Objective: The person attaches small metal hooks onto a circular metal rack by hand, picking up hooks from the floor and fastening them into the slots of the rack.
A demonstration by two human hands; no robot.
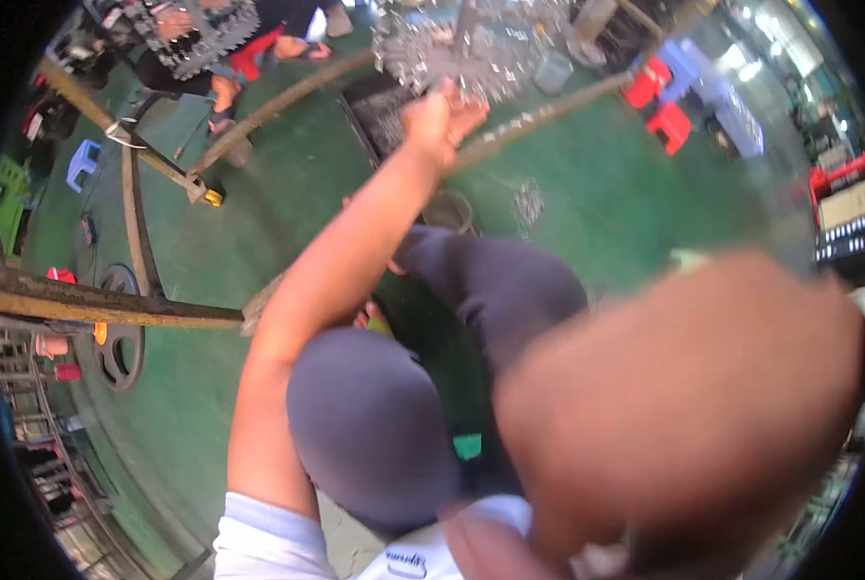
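Observation:
My left hand (439, 121) is stretched far forward, with its fingers extended and apart. It lies at the near edge of a round rack (442, 68) hung with many small shiny metal pieces. Whether the fingertips touch those pieces I cannot tell. Very close to the camera, a large smeared shape, my right hand (684, 387) with its arm, fills the lower right; its fingers cannot be made out. Under the rack sits a dark tray (363, 121), and a grey bucket (449, 211) stands on the floor between the rack and my knees.
Rusty metal frame bars (113, 307) run along the left, one with a yellow caster (213, 197). A second studded round rack (195, 39) and a seated person's legs (224, 97) are beyond. Red stools (669, 128) and blue stools (679, 68) stand at right on the green floor.

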